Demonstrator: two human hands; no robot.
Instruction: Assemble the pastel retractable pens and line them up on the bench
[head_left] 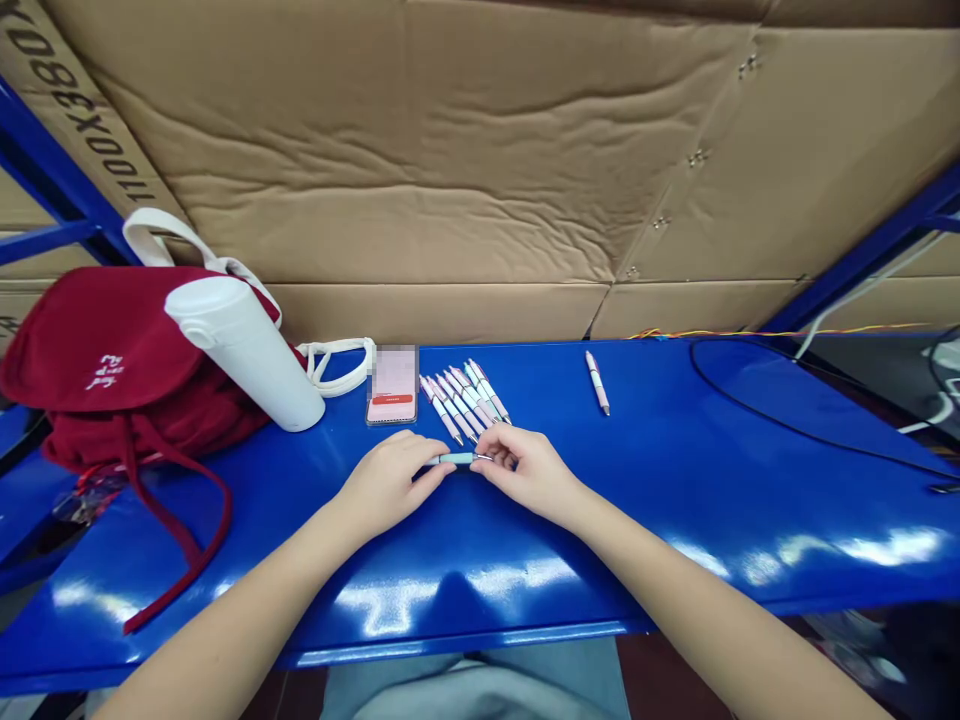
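Both hands hold one light-green pen level above the blue table, its metal tip end pointing right. My left hand is closed around the left end of the barrel. At the tip end, the thumb and fingers of my right hand pinch the pen. Just beyond the hands, several pink and white pens lie side by side in a slanted row. A single pen lies apart, farther right. The phone lies left of the row with its screen lit.
On the left stands a red backpack with white straps, and a white bottle leans against it. The blue table backs onto a cardboard wall. A black cable runs across the right side.
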